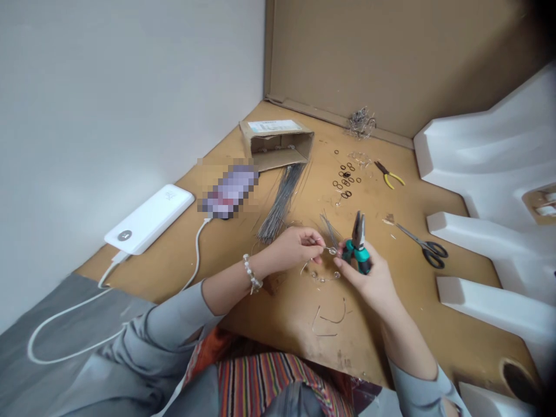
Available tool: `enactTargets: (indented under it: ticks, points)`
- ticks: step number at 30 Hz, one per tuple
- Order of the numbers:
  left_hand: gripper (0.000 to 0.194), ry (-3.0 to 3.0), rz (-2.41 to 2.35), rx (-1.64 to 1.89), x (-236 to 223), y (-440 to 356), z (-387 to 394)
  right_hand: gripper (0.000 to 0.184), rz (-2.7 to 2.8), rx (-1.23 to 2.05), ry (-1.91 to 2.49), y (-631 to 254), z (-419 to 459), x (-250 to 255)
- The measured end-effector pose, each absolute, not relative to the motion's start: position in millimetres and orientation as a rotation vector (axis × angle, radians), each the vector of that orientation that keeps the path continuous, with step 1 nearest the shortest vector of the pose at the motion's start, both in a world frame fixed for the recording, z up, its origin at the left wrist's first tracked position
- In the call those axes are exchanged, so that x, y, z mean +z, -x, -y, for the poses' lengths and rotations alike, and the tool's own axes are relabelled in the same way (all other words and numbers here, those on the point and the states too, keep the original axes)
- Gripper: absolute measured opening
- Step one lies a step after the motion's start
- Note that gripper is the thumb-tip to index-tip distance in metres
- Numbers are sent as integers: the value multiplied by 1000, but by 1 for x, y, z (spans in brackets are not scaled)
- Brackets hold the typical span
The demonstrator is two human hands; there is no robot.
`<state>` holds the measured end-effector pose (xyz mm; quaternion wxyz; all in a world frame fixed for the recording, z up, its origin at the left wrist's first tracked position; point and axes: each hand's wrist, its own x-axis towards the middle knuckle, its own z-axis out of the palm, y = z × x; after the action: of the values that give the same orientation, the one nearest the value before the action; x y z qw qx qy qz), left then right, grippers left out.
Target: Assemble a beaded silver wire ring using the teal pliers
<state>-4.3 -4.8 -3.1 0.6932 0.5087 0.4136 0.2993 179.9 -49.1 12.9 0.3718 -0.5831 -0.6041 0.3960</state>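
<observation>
My left hand (297, 249) is closed in a pinch on a thin wire. The wire ends in a small coiled loop (332, 251) between my two hands. In my right hand (374, 281) lies a pair of pliers (358, 234) with teal and black handles, jaws pointing up and away. My right thumb and fingertips are close to the coil; whether they touch it I cannot tell. Below the hands lie a wire piece with small loops (322, 280) and bent wires (332, 319). Straight loose wires (330, 229) lie just beyond the coil.
A wire bundle (280, 208) lies before an open cardboard box (282, 152). Beyond are dark rings (346, 175), yellow-handled pliers (391, 176) and tangled wire (361, 123). Scissors (428, 250) and white foam (469, 231) are right; a phone (232, 188) and cabled power bank (150, 220) are left.
</observation>
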Motion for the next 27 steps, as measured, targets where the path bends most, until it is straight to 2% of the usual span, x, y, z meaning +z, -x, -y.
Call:
enactTargets:
  ticks: [4,15,20,27]
  points:
    - [3,-1176,-913,598,-3,5,4,17,1590,888,1543,-178,50,9]
    - [7,-1300,-858,587,-5,7,8,14,1572,861,1498,-177,52,6]
    - [15,-1462,-830,603,-6,7,10,17,1502,854,1485,-175,52,7]
    - [18,-1553,-787,528,-2,7,13,13,1600,706,1502,-176,56,6]
